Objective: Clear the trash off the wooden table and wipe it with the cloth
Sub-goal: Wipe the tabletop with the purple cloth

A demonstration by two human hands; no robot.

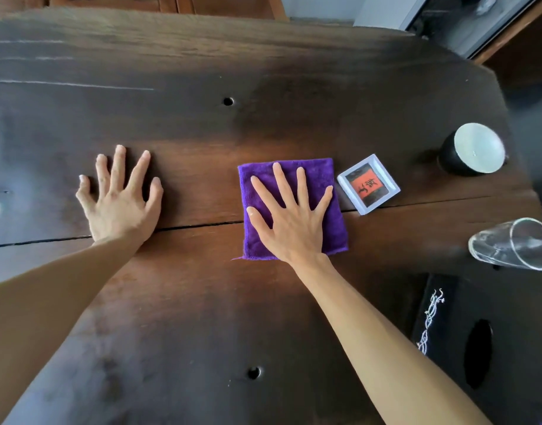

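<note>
A folded purple cloth (pixel 318 176) lies flat on the dark wooden table (pixel 202 302), right of centre. My right hand (pixel 291 216) presses down on it, palm flat and fingers spread, covering its middle and lower part. My left hand (pixel 122 197) rests flat on the bare wood to the left, fingers apart, holding nothing. No trash shows on the tabletop in this view.
A small square white dish (pixel 368 184) with a red and black picture sits just right of the cloth. A black cup with a white inside (pixel 473 148) and a clear glass (pixel 515 243) stand near the right edge. A black embroidered box (pixel 465 332) lies at the lower right.
</note>
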